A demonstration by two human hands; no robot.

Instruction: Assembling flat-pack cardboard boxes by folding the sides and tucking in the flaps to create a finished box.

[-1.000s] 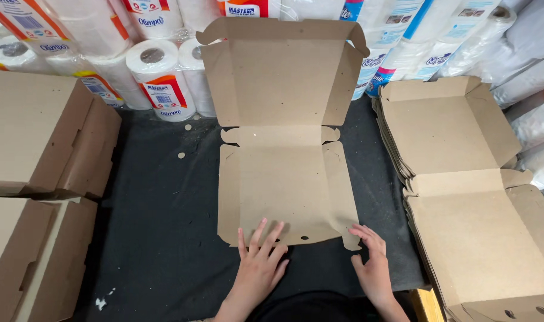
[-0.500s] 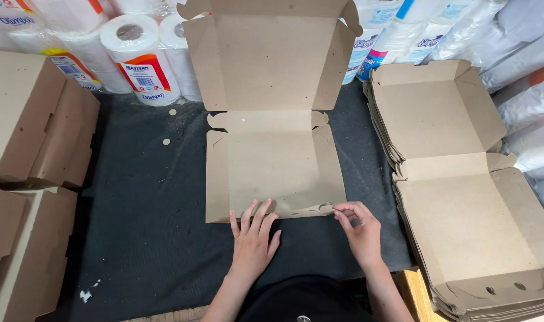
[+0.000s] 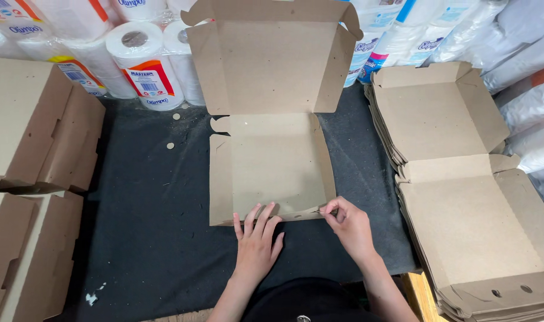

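A flat brown cardboard box blank [image 3: 272, 161] lies open on the black cloth, its lid panel tilted up at the back with side flaps bent inward. My left hand [image 3: 257, 241] rests flat, fingers spread, on the near edge flap of the blank. My right hand [image 3: 349, 226] pinches the near right corner of that same flap between thumb and fingers.
A stack of unfolded box blanks [image 3: 463, 191] sits at the right. Folded boxes [image 3: 39, 137] are piled at the left, more below them [image 3: 27, 250]. Wrapped paper rolls [image 3: 143, 65] line the back. The black cloth [image 3: 146, 226] covers the table.
The view has shifted, so the blank sits slightly further left and lower. My right hand moved from lying beside the near corner to pinching it. My left hand stays on the front flap.
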